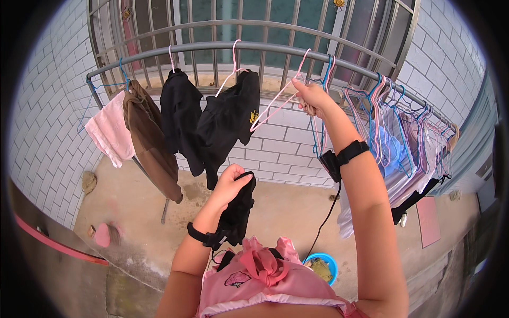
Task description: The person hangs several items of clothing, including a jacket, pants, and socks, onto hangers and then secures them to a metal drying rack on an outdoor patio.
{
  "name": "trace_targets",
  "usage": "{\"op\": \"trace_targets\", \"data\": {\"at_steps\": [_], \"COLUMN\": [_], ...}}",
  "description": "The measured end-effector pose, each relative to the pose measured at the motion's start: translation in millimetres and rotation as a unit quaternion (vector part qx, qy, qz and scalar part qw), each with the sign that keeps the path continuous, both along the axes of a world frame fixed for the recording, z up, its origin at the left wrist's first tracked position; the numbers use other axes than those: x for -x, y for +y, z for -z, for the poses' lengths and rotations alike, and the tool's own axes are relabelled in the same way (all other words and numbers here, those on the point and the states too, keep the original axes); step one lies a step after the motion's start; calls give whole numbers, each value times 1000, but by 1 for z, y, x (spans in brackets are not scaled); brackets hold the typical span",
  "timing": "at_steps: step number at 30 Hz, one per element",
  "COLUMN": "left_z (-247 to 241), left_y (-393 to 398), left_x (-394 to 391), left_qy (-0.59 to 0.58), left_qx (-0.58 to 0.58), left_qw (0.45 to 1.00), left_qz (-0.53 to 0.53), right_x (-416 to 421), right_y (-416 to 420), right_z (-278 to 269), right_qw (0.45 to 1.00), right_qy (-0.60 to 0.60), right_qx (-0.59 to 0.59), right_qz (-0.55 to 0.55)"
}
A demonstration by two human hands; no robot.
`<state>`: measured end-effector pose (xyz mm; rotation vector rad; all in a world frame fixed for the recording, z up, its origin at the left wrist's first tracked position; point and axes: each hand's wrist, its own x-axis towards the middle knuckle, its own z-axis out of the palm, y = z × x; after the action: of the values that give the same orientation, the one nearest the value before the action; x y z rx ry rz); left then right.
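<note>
My left hand (230,187) grips a black garment (238,212), which dangles in front of my chest. Up near the rail, my right hand (314,97) is closed on a pink clothes hanger (266,113) whose hook reaches the metal drying rail (274,47). A bunched beige cloth (308,107) shows under the fingers of that same hand; how it is held is partly hidden. Just left of this hanger, a black garment with a yellow mark (232,115) hangs tilted from another pink hanger (234,71). A second black garment (181,111) hangs further left.
Brown trousers (149,135) and a pink towel (111,129) hang at the rail's left end. Several hangers (375,115) and garments crowd its right side. A blue basin (333,270) with cloth stands on the concrete floor. Behind the rail is a barred window (254,28).
</note>
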<state>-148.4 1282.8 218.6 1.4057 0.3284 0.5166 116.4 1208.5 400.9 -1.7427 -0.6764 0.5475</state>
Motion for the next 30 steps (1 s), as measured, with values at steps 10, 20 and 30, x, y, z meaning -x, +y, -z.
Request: {"op": "trace_targets", "data": {"at_steps": [10,20,30], "left_z": [-4,17,48], "left_y": [9,23,22], "left_x": [8,-9,-69], "left_qy": [-24,18,41], "left_qx": [-17,136,206], "left_qw": [999,986,964], "left_qz": [-46,-99,-165], "right_x": [-24,105,138], "right_y": [53,-86,-167], "right_z": [9,65,143], "right_qw": [968,987,993], "right_qy": [163,-52,-77], "right_qx": [-189,-131,37], "right_qz": [3,-78,-85]}}
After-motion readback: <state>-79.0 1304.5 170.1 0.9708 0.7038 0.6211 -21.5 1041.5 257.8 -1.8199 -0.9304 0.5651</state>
